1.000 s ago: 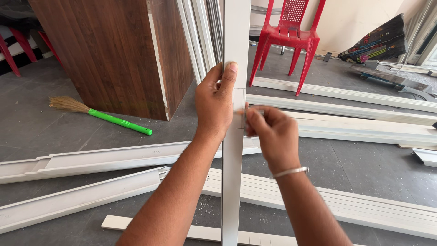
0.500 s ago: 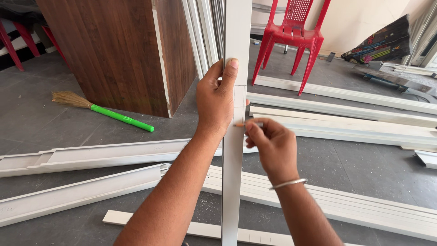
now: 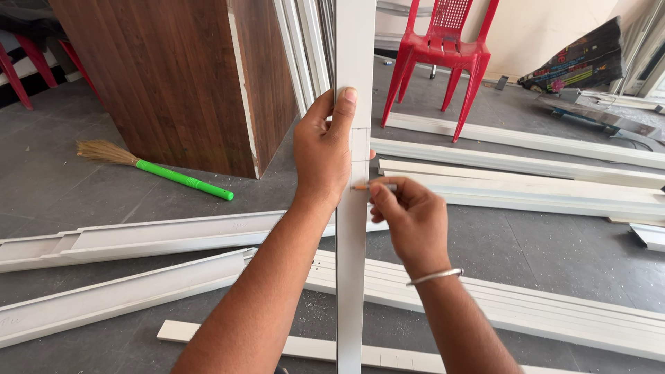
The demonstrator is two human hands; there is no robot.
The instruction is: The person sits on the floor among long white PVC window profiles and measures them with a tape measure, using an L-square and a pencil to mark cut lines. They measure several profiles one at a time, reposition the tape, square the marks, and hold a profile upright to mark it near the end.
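A long white profile strip (image 3: pixel 353 277) stands upright in front of me, running from the top to the bottom of the view. My left hand (image 3: pixel 320 154) grips it from the left, thumb pressed on its face. My right hand (image 3: pixel 410 220) holds a pencil (image 3: pixel 368 186) whose tip touches the strip just below faint pencil lines drawn on its face. A metal bangle sits on my right wrist.
Several long white profile lengths (image 3: pixel 152 235) lie across the grey floor. A wooden cabinet (image 3: pixel 173 76) stands at the back left, with a green-handled broom (image 3: pixel 159 170) beside it. A red plastic chair (image 3: pixel 443 55) stands behind, and more white frames lean near the cabinet.
My right hand has dropped a little down the strip with the pencil. My left hand's thumb has shifted onto the strip's face.
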